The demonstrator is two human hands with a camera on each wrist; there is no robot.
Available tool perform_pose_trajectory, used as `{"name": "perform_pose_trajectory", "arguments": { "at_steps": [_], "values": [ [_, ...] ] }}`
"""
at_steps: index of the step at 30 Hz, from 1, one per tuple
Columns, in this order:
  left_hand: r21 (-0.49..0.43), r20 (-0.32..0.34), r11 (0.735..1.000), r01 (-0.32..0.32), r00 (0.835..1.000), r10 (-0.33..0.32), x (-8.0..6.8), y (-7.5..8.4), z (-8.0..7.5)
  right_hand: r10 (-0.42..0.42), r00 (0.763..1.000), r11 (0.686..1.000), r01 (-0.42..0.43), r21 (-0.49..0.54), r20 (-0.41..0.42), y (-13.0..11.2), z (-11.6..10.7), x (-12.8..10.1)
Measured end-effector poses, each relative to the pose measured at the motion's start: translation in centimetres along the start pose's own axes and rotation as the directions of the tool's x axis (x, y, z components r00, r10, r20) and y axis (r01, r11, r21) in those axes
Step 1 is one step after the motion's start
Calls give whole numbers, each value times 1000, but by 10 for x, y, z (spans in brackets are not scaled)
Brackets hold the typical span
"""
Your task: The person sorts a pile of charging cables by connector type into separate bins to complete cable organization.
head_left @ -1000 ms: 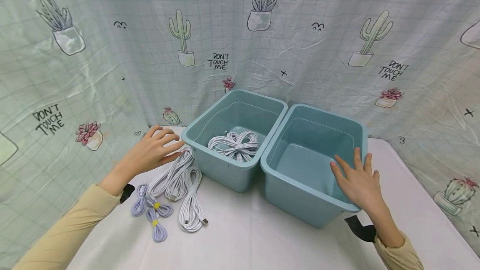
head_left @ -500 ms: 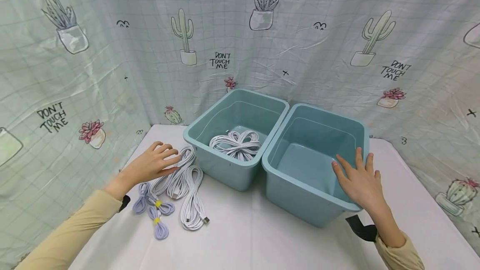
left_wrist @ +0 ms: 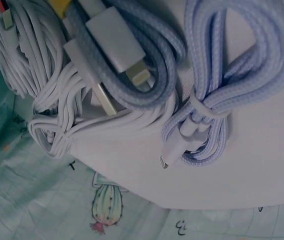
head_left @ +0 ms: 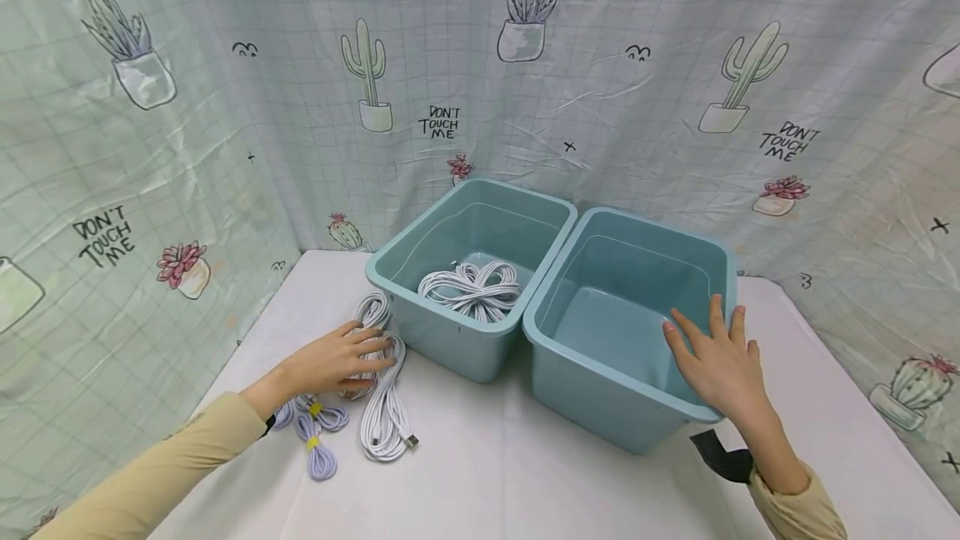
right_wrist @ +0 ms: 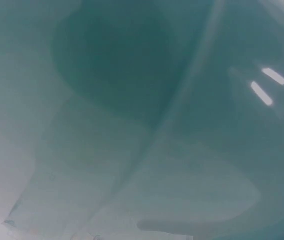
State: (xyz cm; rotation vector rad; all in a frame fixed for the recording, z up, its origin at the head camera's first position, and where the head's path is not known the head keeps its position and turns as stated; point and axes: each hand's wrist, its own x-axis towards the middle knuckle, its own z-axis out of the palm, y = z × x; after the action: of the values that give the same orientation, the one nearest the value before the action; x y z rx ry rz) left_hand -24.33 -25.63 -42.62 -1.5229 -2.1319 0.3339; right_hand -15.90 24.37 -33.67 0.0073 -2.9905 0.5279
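Note:
My left hand [head_left: 347, 359] lies with fairly straight fingers on a pile of coiled white cables [head_left: 384, 411] on the white table, left of the left teal bin [head_left: 450, 340]. That bin holds a bundle of white cables [head_left: 472, 288]. Small lavender cables [head_left: 318, 455] with yellow ties lie just below the hand; in the left wrist view the lavender coils [left_wrist: 222, 100] and white coils [left_wrist: 57, 115] fill the frame. My right hand [head_left: 714, 365] rests flat on the near right rim of the right teal bin [head_left: 600, 390], which has nothing in it. The right wrist view shows only the bin wall [right_wrist: 142, 120].
The two bins stand side by side, touching, at the back middle of the white table [head_left: 510, 473]. A cactus-print curtain [head_left: 225, 107] hangs close behind and on both sides. Bare table surface lies in front of the bins.
My left hand has come down and nearer, from beside the left bin's rim onto the white cable pile. The right hand has stayed on the right bin.

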Motion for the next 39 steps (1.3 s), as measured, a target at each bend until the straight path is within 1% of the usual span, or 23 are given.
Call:
{"name": "perform_pose_trajectory", "arguments": {
  "at_steps": [6,8,13,17,19,21,25,28,32,39],
  "values": [
    [-85,76,996,-7,997,13,3,11,5,4,1000,1000,-4,4,-3,-1,-1,0],
    [-98,100,995,-5,995,15,3,12,6,5,1000,1000,-5,4,-1,0,-1,0],
    [-124,148,992,12,989,6,4,11,5,0,1000,1000,0,8,-6,0,-1,1],
    [-146,210,989,29,978,3,5,9,3,-6,1000,1000,6,15,-18,-1,-1,0],
    [-158,223,987,31,975,5,6,8,3,-7,1000,1000,7,17,-24,-1,-1,0],
    [-161,221,987,25,975,12,6,9,4,-7,1000,1000,7,16,-28,0,-1,0],
    [-159,189,987,-14,981,44,7,11,11,-8,999,1000,8,15,-34,0,0,1],
    [-158,175,987,-26,983,54,7,13,14,-9,999,1000,9,16,-36,1,0,1],
    [-164,157,986,-32,986,58,10,17,16,-7,999,1000,8,17,-36,1,0,0],
    [-168,95,983,-77,991,94,18,21,13,-3,999,1000,4,12,-32,1,2,-1]
  ]
}}
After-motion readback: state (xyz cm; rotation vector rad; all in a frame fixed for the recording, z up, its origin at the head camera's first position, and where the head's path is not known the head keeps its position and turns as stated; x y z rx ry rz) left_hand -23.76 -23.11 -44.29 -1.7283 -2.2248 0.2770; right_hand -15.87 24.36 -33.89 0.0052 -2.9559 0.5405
